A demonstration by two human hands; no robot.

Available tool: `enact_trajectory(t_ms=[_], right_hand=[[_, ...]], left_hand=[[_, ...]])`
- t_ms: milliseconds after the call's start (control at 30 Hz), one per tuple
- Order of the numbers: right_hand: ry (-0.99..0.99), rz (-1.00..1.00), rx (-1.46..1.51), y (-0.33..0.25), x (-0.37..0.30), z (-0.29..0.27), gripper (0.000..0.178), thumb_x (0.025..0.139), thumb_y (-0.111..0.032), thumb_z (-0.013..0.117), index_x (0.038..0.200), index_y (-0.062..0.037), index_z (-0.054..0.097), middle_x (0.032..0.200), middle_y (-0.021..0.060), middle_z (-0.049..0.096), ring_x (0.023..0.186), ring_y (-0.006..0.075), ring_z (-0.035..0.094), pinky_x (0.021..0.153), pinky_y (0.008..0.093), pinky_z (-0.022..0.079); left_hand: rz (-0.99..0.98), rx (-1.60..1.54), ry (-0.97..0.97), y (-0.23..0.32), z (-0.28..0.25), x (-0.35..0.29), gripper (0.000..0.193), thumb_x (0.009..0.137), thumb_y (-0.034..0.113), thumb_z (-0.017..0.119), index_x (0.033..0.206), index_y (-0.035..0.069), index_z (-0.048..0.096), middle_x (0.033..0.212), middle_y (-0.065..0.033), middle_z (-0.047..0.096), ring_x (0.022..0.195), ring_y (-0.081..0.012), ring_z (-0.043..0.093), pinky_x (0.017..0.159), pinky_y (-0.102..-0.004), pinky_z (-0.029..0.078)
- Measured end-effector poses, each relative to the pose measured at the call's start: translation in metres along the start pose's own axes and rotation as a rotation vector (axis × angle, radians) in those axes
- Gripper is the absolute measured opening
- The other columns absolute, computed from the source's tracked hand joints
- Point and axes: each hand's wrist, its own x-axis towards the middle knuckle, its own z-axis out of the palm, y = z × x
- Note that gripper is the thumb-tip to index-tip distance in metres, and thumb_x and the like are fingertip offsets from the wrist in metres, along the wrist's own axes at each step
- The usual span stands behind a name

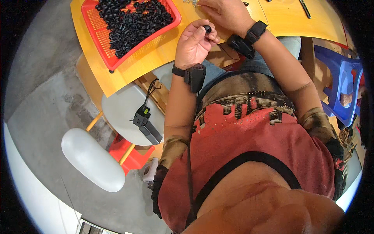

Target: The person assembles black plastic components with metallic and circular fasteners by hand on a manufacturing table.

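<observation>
Between the thumb and fingers of my left hand (193,45) is a small round black plastic part (207,29) with a hole in its end. My right hand (230,15) is over the table just beyond it, its fingers bent together beside small clear, shiny pieces (190,2) at the top edge. What those fingertips hold, if anything, cannot be made out. To the left of both hands, a red plastic basket (141,43) holds many small black parts (134,29).
The yellow table (111,80) ends close to my lap. A black pen-like tool (305,8) lies at its far right. A grey-white chair (130,111) with a black device (146,124) on it stands left; a blue plastic stool (343,84) is at right.
</observation>
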Motion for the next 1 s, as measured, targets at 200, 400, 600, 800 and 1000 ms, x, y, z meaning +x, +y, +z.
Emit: enact_trajectory(t_ms=[200,400,600,800,1000], right_hand=[[-0.008,-0.041,-0.128,0.009,-0.004,0.01,0.005,0.084,-0.012,0.072,0.083,-0.0065,0.073,0.076,0.0112,0.052,0.077,0.0317,0.054,0.068,0.043,0.046],[0.008,-0.074,-0.075,0.001,-0.008,-0.004,0.006,0.084,-0.011,0.072,0.086,-0.0055,0.074,0.077,0.0117,0.054,0.078,0.0324,0.055,0.069,0.0436,0.047],[-0.183,0.18,-0.281,-0.012,0.002,-0.019,0.008,0.083,-0.011,0.071,0.086,-0.004,0.073,0.079,0.0129,0.054,0.079,0.0332,0.055,0.069,0.0444,0.047],[-0.264,0.067,-0.389,0.007,-0.012,-0.006,0.017,0.088,-0.016,0.072,0.102,-0.0072,0.075,0.09,0.0109,0.064,0.09,0.033,0.063,0.079,0.0424,0.053],[-0.211,0.22,-0.436,0.003,-0.027,-0.036,0.032,0.092,-0.023,0.071,0.119,-0.0061,0.071,0.116,0.0148,0.066,0.11,0.0353,0.062,0.094,0.0436,0.051]], left_hand=[[0.0,0.003,0.005,0.001,0.001,0.0,0.024,0.1,0.015,0.067,0.122,0.006,0.066,0.108,-0.0093,0.064,0.091,-0.0178,0.056,0.087,-0.0389,0.048],[-0.001,0.007,0.002,0.0,0.004,-0.001,0.025,0.099,0.016,0.067,0.122,0.006,0.066,0.108,-0.0094,0.063,0.092,-0.0177,0.056,0.088,-0.0389,0.048],[-0.015,0.013,-0.023,0.0,0.006,0.002,0.026,0.1,0.017,0.066,0.124,0.007,0.066,0.108,-0.0092,0.061,0.092,-0.0173,0.054,0.089,-0.0388,0.047],[-0.01,-0.028,0.004,0.001,0.007,-0.001,0.025,0.1,0.014,0.068,0.123,0.006,0.065,0.108,-0.0088,0.063,0.091,-0.0174,0.057,0.087,-0.0377,0.048],[-0.018,-0.003,-0.016,0.001,0.009,-0.003,0.024,0.1,0.015,0.068,0.122,0.007,0.066,0.11,-0.0074,0.064,0.091,-0.0171,0.058,0.088,-0.0379,0.049]])
